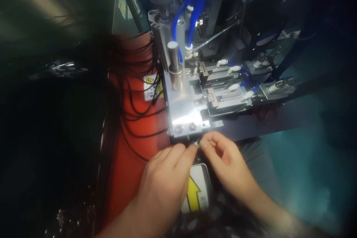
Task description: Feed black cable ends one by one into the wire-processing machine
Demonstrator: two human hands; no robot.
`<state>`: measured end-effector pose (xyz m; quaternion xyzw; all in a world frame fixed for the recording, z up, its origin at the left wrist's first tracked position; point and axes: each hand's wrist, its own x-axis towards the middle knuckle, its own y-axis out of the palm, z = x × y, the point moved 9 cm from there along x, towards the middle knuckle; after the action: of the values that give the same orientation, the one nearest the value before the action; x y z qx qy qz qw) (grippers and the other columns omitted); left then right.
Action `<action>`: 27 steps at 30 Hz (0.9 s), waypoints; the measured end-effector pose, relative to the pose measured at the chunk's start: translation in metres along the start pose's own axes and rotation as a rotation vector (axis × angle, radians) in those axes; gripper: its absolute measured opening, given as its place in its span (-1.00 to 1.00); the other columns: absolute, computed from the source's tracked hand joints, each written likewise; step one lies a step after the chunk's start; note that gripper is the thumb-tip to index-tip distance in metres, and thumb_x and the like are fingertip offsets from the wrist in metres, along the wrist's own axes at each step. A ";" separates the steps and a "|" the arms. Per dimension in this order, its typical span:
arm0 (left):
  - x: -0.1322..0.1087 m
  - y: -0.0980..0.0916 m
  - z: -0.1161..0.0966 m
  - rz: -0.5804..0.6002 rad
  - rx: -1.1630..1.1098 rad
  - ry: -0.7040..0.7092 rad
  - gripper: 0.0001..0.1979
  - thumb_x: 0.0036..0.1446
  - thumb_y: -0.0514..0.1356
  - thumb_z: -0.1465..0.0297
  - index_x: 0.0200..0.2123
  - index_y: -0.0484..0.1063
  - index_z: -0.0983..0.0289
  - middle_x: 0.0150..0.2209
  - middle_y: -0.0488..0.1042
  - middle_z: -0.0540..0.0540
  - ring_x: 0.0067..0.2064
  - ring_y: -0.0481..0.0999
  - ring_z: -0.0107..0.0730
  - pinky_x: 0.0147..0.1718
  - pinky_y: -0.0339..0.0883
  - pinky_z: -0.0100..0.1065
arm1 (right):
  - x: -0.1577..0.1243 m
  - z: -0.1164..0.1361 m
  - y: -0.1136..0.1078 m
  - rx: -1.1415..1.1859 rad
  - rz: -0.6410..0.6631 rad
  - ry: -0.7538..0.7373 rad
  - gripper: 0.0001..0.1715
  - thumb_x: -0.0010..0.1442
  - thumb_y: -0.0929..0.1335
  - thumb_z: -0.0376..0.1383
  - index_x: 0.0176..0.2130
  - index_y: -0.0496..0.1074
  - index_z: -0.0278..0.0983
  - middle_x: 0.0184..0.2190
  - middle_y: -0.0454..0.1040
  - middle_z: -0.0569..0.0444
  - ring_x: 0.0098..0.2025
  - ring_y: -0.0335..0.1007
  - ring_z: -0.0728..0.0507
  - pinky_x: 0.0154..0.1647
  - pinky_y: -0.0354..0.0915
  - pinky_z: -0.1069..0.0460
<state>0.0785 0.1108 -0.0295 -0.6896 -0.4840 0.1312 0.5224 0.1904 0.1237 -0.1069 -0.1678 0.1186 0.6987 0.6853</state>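
Observation:
My left hand [170, 173] and my right hand [224, 156] meet just in front of a machine's metal plate [182, 108]. Between their fingertips is a small shiny metal piece [198, 144], too small to make out its kind. The left fingers are closed and pinch it from the left. On the other side, my right thumb and forefinger are pressed together at its edge. Partly hidden behind my left hand is a white label with a yellow arrow [193, 193], just below the fingertips.
Black cables [139, 108] loop over a red surface [125, 186] at the left, beside a warning label [153, 87]. A metal post [175, 67] rises from the plate. Blue air hoses [192, 15] and small slide units [223, 96] with white fittings stand behind and to the right.

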 end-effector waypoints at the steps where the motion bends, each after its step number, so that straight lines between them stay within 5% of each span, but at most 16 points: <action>1: 0.000 0.000 0.000 0.004 0.003 0.000 -0.71 0.11 0.05 0.67 -0.15 0.48 0.43 -0.47 0.42 0.09 -0.47 0.41 -0.35 -0.50 0.35 -0.35 | 0.000 0.000 -0.001 -0.016 -0.007 -0.007 -0.75 0.22 0.30 -0.15 -0.40 0.29 -0.26 -0.53 0.26 0.19 -0.48 0.20 -0.02 -0.47 0.19 0.10; 13: 0.002 -0.001 0.000 0.011 0.035 -0.001 -0.72 0.12 0.04 0.66 -0.18 0.49 0.41 -0.50 0.41 0.08 -0.49 0.41 -0.34 -0.52 0.36 -0.35 | 0.004 -0.002 0.000 0.022 0.022 0.076 -0.71 0.14 0.33 -0.11 -0.41 0.32 -0.29 -0.52 0.31 0.15 -0.45 0.23 -0.02 -0.43 0.22 0.09; 18: 0.001 0.000 0.000 0.007 0.016 -0.003 -0.73 0.14 0.07 0.64 -0.14 0.49 0.43 -0.46 0.44 0.10 -0.46 0.42 -0.35 -0.49 0.38 -0.36 | 0.003 -0.009 -0.002 0.129 0.091 0.121 -0.61 0.13 0.35 -0.02 -0.37 0.36 -0.32 -0.61 0.18 0.25 -0.57 0.04 0.04 -0.57 0.04 0.12; 27: -0.001 0.000 0.002 0.013 0.002 -0.016 -0.72 0.15 0.07 0.64 -0.11 0.48 0.43 -0.46 0.43 0.10 -0.46 0.39 -0.37 -0.50 0.34 -0.38 | -0.004 -0.007 -0.003 0.083 0.057 0.047 -0.72 0.14 0.36 -0.13 -0.39 0.35 -0.31 -0.53 0.28 0.17 -0.48 0.14 0.00 -0.47 0.15 0.10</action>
<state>0.0772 0.1114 -0.0309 -0.6912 -0.4837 0.1403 0.5183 0.1936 0.1177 -0.1114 -0.1523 0.1685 0.7084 0.6683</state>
